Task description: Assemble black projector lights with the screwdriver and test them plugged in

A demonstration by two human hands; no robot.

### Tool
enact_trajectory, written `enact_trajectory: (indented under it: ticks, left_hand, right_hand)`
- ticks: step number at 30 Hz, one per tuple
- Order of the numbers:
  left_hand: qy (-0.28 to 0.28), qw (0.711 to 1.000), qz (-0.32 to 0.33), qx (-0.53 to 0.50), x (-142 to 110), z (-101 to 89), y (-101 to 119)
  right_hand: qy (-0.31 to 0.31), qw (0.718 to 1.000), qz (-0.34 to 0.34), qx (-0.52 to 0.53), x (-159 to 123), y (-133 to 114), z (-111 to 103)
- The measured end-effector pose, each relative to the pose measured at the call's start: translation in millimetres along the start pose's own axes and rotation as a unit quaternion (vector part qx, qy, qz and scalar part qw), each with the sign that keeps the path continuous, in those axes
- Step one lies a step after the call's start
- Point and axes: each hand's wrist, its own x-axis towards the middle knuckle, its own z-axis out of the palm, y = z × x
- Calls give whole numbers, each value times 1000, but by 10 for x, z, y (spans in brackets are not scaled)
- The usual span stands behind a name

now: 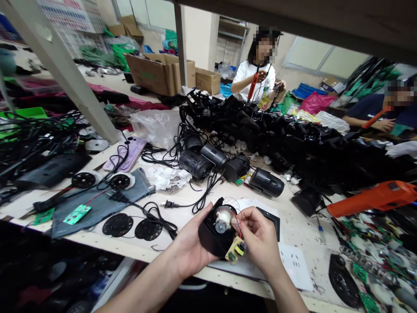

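My left hand [187, 245] is wrapped round a black plastic housing [208, 237], its open side tilted up. Inside sits a small silver motor [221, 227] with a white part [224, 214] on top. At that white part's right edge, the thumb and fingers of my right hand [259, 234] are pinched together; what is between them is hidden. Thin red wires run past these fingertips. A tan circuit board [233, 253] with a yellow component hangs on the housing's near side, below my right fingers.
Black cylindrical housings [267, 182] and a black power cord [185, 204] lie beyond my hands. To the left are round black grilles [117, 224] and a green circuit board [77, 214]. An orange electric screwdriver [371, 199] hangs at right. Two people sit behind a black parts heap [260, 126].
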Motion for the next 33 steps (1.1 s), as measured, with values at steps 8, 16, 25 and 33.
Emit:
enact_trajectory:
  ticks: [8,16,25,33]
  left_hand:
    - [12,1000,5,14,12,21,-10]
    - [30,999,15,18,-10,73,-50]
    - [24,999,38,27,11,113,-102]
    - [36,998,53,18,23,119,-72]
  right_hand:
    - [1,1000,-14,-3,5,25,3]
    - [-26,999,-23,-27,2,-27,-51]
    - [-30,1000,5,2,23,15,-52]
    - [-41,994,41,91,42,2,-80]
